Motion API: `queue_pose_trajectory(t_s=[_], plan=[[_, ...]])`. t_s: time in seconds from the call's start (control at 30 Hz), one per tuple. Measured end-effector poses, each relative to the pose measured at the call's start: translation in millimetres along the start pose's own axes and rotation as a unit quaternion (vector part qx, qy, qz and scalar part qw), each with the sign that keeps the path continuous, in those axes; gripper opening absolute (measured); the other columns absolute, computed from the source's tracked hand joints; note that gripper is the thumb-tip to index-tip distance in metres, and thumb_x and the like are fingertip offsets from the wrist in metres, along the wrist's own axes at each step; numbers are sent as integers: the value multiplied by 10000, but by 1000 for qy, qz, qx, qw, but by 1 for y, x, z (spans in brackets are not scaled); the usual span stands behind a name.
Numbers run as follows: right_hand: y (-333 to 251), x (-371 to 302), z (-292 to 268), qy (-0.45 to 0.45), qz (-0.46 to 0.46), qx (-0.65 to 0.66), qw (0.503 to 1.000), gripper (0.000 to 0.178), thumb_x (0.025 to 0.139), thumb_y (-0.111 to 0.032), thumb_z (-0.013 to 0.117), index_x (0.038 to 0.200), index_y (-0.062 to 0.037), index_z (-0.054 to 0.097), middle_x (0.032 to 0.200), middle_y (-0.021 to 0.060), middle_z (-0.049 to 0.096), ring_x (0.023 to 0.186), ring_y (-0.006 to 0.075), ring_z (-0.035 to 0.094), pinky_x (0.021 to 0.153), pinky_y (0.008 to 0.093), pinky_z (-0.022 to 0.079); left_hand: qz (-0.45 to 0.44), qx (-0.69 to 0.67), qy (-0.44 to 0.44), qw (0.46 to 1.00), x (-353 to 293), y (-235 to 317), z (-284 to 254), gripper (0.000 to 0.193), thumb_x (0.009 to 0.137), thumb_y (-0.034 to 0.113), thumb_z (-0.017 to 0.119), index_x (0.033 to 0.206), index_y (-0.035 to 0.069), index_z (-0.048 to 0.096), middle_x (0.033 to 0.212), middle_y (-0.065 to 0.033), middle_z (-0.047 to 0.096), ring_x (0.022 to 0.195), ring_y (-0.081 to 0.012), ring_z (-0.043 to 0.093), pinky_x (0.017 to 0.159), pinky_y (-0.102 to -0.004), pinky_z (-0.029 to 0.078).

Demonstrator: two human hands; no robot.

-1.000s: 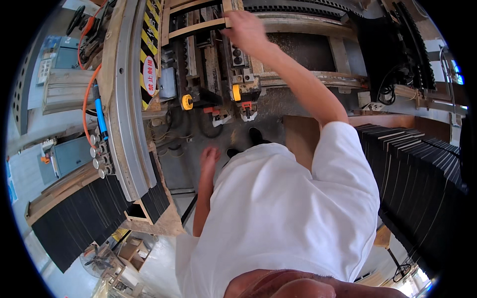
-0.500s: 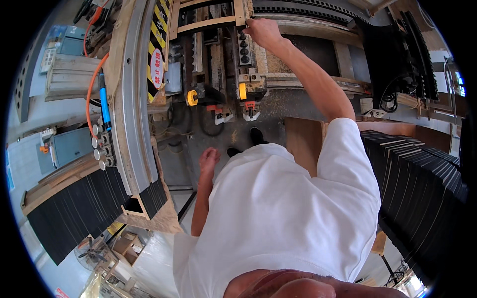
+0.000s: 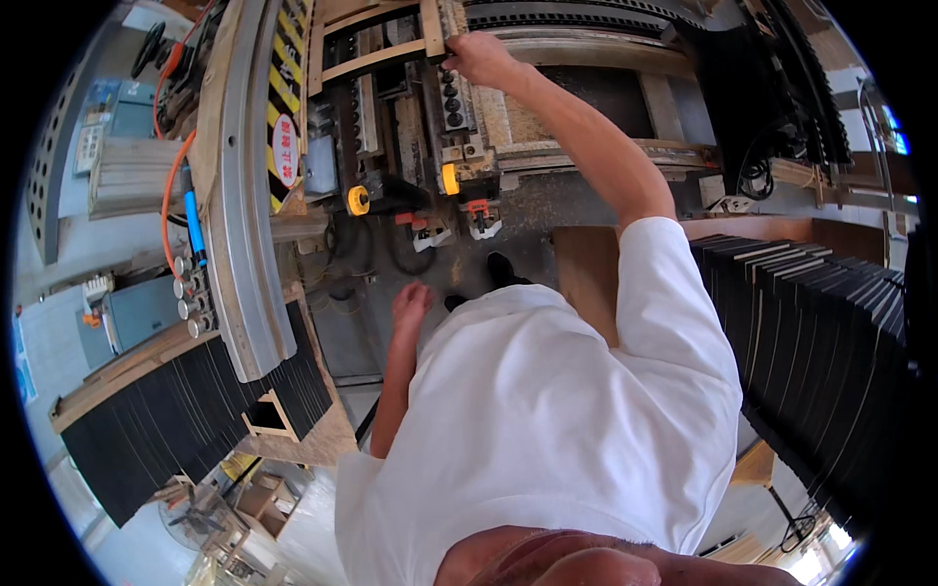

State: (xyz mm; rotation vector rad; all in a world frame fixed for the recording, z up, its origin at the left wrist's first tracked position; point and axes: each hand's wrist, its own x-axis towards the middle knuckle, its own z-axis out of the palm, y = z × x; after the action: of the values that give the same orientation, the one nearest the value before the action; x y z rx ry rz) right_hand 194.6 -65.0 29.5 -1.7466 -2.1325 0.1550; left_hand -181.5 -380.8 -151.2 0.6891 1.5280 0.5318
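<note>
My right hand [image 3: 479, 59] reaches out to the far side, over a machine bed. Its bent fingers are closed at the right corner of a light wooden frame [image 3: 381, 61] with dark inner edges, which lies across the machine's rails. The fingertips are partly hidden there. My left hand [image 3: 412, 303] hangs beside my body, its fingers curled in with nothing visible in them. Nearest the frame, a row of black round parts [image 3: 452, 103] runs along the rail below my right hand.
Yellow knobs [image 3: 449, 179] [image 3: 359, 200] stick out at the machine's near end. A metal beam [image 3: 244, 215] with a striped warning strip runs along the left. Black panel stacks stand at left [image 3: 156, 420] and right [image 3: 801, 322]. Sawdust lies on the floor.
The whole view has shifted slightly, so the machine and frame sit further left in the picture. My right hand stays at the frame's corner, and my left hand still hangs with fingers curled.
</note>
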Motion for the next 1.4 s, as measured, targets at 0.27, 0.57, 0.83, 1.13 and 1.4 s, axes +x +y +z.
queue_pose_trajectory(t_s=[0.27,0.57,0.83,1.13,1.4], plan=[[0,27,-8,-83,45,0,995,274,786,-192,631,990,-13,667,992,201,671,977,350,637,806,450,521,-18,-8,50,999,-39,-20,-13,233,920,198,583,1053,13,630,874,-66,653,765,-153,631,666,-281,513],[2,36,-10,-66,34,-65,995,247,787,-173,620,996,-55,677,947,157,689,918,325,662,755,441,541,-45,88,42,994,-45,-44,-18,276,899,210,596,1072,-4,618,893,-99,675,773,-188,661,678,-291,527],[-85,42,-4,131,-205,-115,963,237,814,-127,625,1029,-31,600,916,165,668,912,336,647,825,447,485,-16,-112,70,991,-48,-74,-27,237,898,190,594,1033,-2,624,843,-65,633,726,-147,622,608,-257,489],[-79,93,34,16,-207,-135,969,283,756,-165,673,996,-88,545,796,148,664,840,350,648,762,476,470,-17,-156,136,978,-57,-110,-16,205,876,183,608,950,-5,643,798,-61,647,720,-134,611,632,-282,490],[-91,102,30,-56,-196,-125,971,127,709,-138,600,807,-61,627,737,166,658,759,354,644,664,486,493,-15,-120,124,985,-27,-90,-11,204,865,234,634,884,36,677,729,-44,648,639,-104,564,571,-259,454]])
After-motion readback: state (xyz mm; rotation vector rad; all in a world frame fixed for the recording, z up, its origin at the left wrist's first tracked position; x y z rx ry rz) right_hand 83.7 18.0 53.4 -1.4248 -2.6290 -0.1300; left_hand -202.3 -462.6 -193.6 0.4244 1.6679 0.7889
